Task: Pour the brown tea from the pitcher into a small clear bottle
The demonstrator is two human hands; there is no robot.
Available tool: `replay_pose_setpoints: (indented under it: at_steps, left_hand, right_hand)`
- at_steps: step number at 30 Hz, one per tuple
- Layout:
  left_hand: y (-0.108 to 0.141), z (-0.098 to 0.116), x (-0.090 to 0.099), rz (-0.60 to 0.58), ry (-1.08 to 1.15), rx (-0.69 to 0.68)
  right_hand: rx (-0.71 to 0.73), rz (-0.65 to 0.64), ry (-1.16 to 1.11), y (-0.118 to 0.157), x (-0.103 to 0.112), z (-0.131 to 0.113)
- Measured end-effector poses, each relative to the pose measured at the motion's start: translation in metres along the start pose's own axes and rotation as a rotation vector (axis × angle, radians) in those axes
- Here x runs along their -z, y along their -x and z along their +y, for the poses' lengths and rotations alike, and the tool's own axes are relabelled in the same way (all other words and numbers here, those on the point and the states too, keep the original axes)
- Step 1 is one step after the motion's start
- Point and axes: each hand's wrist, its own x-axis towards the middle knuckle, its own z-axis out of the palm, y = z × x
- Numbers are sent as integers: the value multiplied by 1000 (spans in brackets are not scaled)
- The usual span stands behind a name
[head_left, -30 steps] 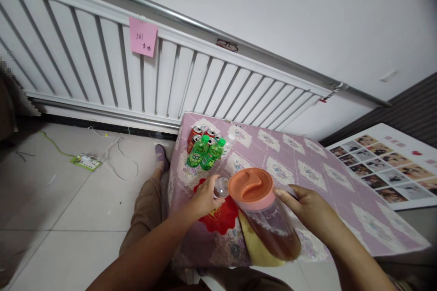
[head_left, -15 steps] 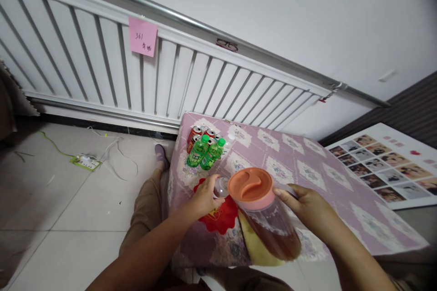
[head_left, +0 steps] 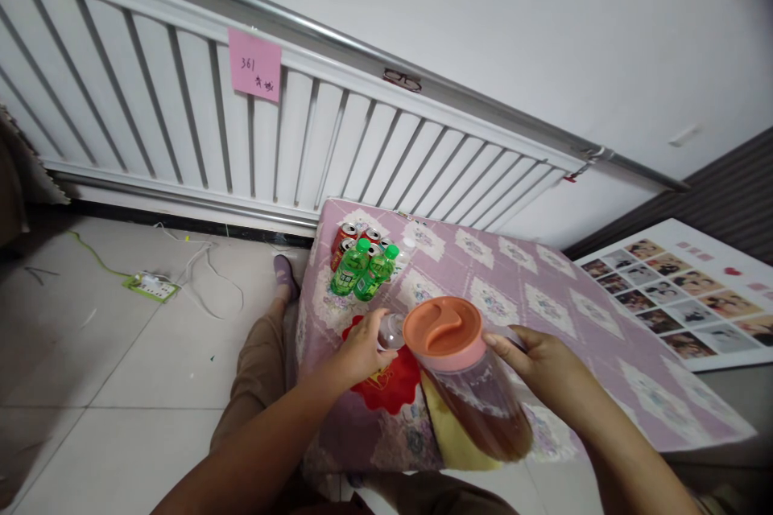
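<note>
My right hand [head_left: 531, 358] is closed on the handle of a clear pitcher [head_left: 477, 402] with an orange lid [head_left: 444, 326]. The pitcher leans, its lid end toward the left, and brown liquid lies in its lower part. Fingers of my left hand [head_left: 362, 350] wrap round a small clear cup [head_left: 392, 331] just left of the lid, close to the spout side; whether they touch, I cannot tell. Beneath the cup is a red scalloped mat [head_left: 390, 386] with gold print. A yellow cloth [head_left: 456, 430] shows partly behind the pitcher.
Two green-capped bottles [head_left: 362, 273] and several red cans [head_left: 345, 237] stand at the far left of the cloth-covered table [head_left: 580, 314]. A white radiator [head_left: 362, 145] runs behind it. A photo board [head_left: 682, 290] leans at right. A power strip [head_left: 150, 287] and cables lie on the floor.
</note>
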Motion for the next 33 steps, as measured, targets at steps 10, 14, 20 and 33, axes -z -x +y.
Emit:
replay_pose_setpoints:
  at_steps: [10, 14, 20, 33]
  left_hand:
    - [0, -1, 0, -7, -12, -3]
    - [0, 0, 1, -15, -11, 9]
    - [0, -1, 0, -13, -4, -2]
    - [0, -3, -1, -17, 0, 0]
  right_hand:
    - [24, 2, -18, 1, 0, -3]
    - [24, 5, -8, 0, 0, -3]
    - [-12, -10, 5, 0, 1, -4]
    - [-6, -16, 21, -1, 2, -4]
